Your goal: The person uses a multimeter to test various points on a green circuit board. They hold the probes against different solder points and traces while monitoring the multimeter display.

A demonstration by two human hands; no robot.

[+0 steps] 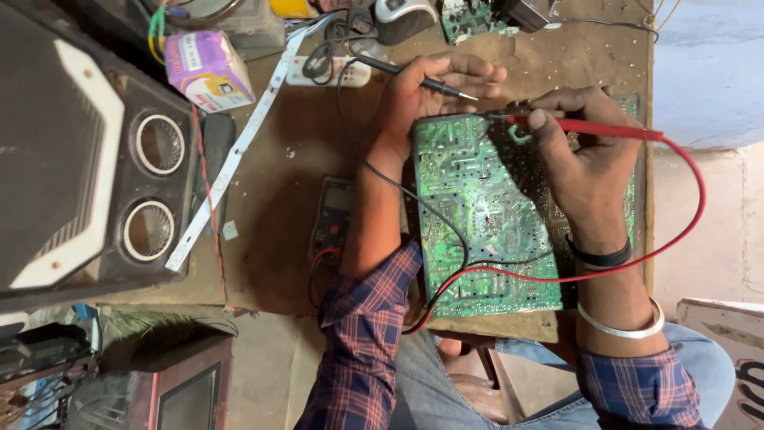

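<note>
A green circuit board [477,215] lies solder side up on the brown workbench [278,175]. My left hand [426,91] grips a black test probe [414,78] above the board's far edge, tip pointing right. My right hand [577,151] holds a red test probe [605,129], its tip toward the board's far right corner. Red and black leads [477,267] cross the board and run to a dark multimeter [333,219] partly hidden under my left forearm.
A large speaker cabinet [87,159] with two round ports fills the left. A purple and white box [207,70], a white strip [235,151], a remote [330,73] and cables crowd the far edge. A small screen unit [187,394] stands low left.
</note>
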